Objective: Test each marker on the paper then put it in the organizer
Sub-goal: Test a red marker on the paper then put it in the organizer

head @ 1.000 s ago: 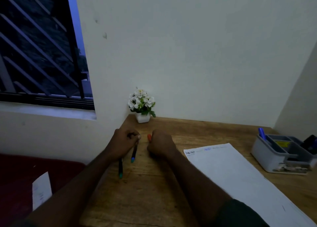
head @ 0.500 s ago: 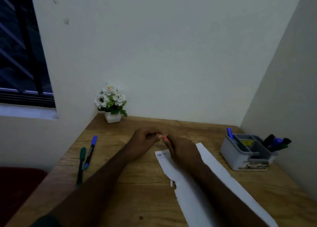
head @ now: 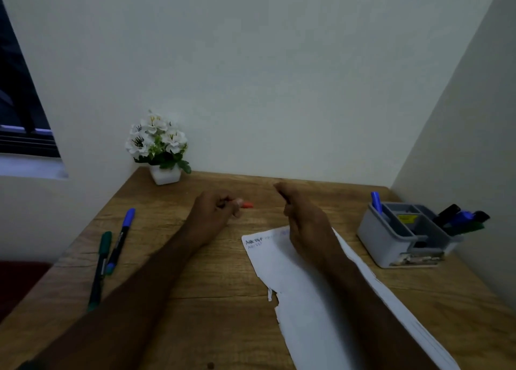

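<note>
A person's left hand (head: 215,211) curls its fingers (head: 237,206) around an orange marker (head: 247,205), whose orange end pokes out to the right above the wooden table (head: 223,272). The right hand (head: 303,218) hovers over the top of the white paper (head: 301,291), fingers curled inward; whether they hold anything cannot be told from this angle. The paper, torn along its left edge, lies on the table right of centre and carries small scribbles near its top corner. At the table's left edge a blue marker (head: 121,237) and a green marker (head: 100,266) lie side by side. A grey organizer (head: 391,238) stands at the far right, a blue marker upright in its left compartment and several dark markers leaning out of its right side. A white pot of white flowers (head: 157,146) sits in the back left corner against the wall.
</note>
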Tool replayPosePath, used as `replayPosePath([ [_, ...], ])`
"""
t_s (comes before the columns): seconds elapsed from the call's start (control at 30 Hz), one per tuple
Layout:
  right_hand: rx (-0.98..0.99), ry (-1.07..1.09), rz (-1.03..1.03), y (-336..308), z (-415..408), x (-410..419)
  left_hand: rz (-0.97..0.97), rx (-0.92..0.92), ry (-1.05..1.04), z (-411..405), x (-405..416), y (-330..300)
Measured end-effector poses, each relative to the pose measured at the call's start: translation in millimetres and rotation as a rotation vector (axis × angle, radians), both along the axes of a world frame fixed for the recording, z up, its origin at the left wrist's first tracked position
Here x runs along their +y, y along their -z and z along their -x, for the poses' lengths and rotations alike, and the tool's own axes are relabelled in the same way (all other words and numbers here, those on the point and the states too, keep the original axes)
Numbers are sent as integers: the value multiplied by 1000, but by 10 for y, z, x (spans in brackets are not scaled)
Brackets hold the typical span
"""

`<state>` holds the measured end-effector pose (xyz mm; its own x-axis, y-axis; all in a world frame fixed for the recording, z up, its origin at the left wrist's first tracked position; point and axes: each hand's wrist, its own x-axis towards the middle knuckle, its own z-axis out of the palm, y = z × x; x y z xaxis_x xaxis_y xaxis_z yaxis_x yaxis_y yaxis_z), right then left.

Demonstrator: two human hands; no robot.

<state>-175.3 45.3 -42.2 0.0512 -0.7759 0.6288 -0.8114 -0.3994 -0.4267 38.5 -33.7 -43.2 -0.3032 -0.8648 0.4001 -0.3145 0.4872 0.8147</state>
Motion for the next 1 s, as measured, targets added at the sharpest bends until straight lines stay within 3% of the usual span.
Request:
replayPosePath([
  [0.07, -288, -122, 78, 7, 11, -18, 33, -96, 37, 34, 14, 22],
  [0.13, -694, -257, -14, 23, -45, -35, 62, -212, 60, 71, 17, 50],
  [0.2, -894, -348, -144, 77, -79, -21, 77, -313, 53, 85, 3, 84],
  [0.37, -639, -246, -134, 178, -107, 38, 84, -377, 107, 46, -42, 144],
  [0.47, -759, -139, -268, 139, -195, 56, 62, -433, 123, 28, -71, 151],
  [0.53, -730, -105, -305, 118, -186, 62, 40, -442, 119, 28, -82, 160],
  [0.7, -378, -84, -285, 82, -94, 105, 42, -435, 105, 24, -100, 188],
  [1.0, -440, -25, -359, 127, -109, 83, 20, -432, 93, 55, -150, 230],
])
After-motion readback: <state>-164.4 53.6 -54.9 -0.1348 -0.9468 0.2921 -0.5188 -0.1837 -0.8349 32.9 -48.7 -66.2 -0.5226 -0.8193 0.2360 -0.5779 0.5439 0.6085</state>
